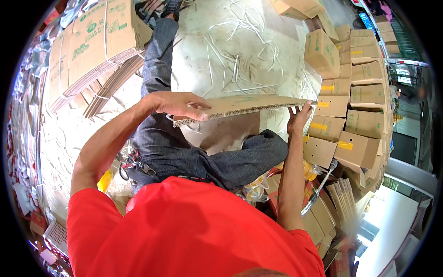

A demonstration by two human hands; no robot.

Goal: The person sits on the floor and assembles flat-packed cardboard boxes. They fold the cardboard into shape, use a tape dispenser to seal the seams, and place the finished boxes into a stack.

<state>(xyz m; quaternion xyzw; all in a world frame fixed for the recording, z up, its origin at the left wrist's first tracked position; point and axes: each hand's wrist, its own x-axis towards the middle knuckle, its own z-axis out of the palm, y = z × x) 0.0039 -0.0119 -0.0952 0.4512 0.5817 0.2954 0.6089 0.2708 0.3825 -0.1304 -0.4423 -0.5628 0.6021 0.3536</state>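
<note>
A flat, folded cardboard carton (244, 104) with green print spans the space above my legs, its thick corrugated edge facing me. My left hand (182, 104) grips its left end, fingers over the top surface and the rest hidden behind the board. At the opposite end, my right hand (299, 117) holds the right corner, with fingertips curled against the edge. The board tilts slightly, its right end a little higher in the picture. Below it, my legs in dark jeans (221, 159) are spread on the floor.
Tied bundles of flat cartons (94, 39) stand at the far left. Loose white strapping (240, 60) is strewn over the floor (198, 41) ahead. Rows of made-up boxes (364, 92) with yellow tape line the right. A metal-handled tool (318, 190) leans beside my right arm.
</note>
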